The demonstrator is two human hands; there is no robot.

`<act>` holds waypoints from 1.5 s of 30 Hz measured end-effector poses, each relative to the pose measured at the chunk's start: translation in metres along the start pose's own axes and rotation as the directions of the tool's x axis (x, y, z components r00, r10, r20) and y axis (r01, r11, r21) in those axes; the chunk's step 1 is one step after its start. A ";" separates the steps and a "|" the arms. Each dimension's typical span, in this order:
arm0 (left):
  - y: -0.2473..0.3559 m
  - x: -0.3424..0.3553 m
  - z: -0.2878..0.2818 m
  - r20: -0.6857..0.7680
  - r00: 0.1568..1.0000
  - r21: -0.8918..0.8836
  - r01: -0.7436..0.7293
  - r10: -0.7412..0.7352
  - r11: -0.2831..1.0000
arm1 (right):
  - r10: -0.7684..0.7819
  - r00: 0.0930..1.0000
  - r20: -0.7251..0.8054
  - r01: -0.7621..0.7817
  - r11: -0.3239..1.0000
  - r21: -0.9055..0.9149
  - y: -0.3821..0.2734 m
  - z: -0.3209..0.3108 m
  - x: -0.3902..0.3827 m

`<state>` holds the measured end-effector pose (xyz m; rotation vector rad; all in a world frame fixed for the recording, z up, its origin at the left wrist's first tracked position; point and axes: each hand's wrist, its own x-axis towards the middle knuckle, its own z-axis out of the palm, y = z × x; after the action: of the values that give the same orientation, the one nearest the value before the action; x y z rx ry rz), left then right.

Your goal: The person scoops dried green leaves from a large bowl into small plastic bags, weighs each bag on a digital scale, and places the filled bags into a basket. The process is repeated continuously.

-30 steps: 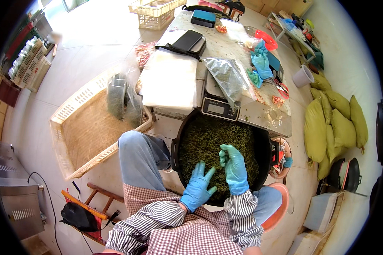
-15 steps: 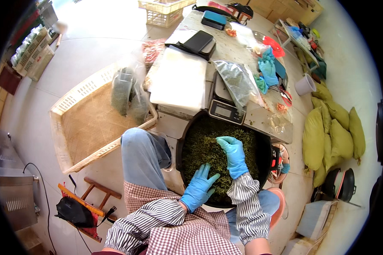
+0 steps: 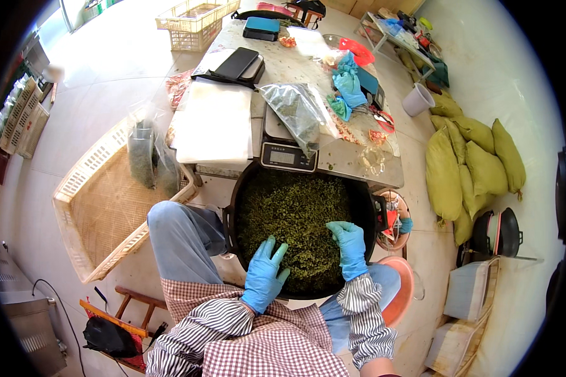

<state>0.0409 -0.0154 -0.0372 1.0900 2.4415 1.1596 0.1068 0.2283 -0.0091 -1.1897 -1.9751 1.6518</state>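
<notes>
Left gloved hand is spreading its fingers over loose green plant bits | right gloved hand is pinching its fingertips together, cannot tell whether around anything | plant bits are lying in a black two-handled pan | digital scale is sitting beyond, on the table

At the near edge of the table, the bag is glossy clear plastic and the scale has a smooth plastic housing, while the smooth-walled pan carries rough, matt leafy material within its rim, beside smooth, rubber-like gloves.
</notes>
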 end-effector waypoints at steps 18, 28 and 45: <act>0.055 0.085 0.018 0.427 0.897 -0.676 0.401 -0.115 0.618 | 0.160 0.981 -0.107 -0.102 0.905 0.414 -0.004 -0.087 -0.022; 0.014 0.033 -0.033 0.174 0.984 0.165 -0.054 0.025 0.985 | 0.100 0.923 -0.372 -0.235 0.911 -0.338 0.103 -0.261 0.055; 0.019 0.104 -0.026 0.283 0.949 0.171 -0.197 0.143 0.965 | -0.217 0.916 0.337 0.387 0.257 -0.885 0.013 0.080 -0.092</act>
<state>-0.0340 0.0507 0.0048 1.4390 2.3211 0.7610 0.1134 0.1062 -0.0199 -0.7888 -3.1598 0.1880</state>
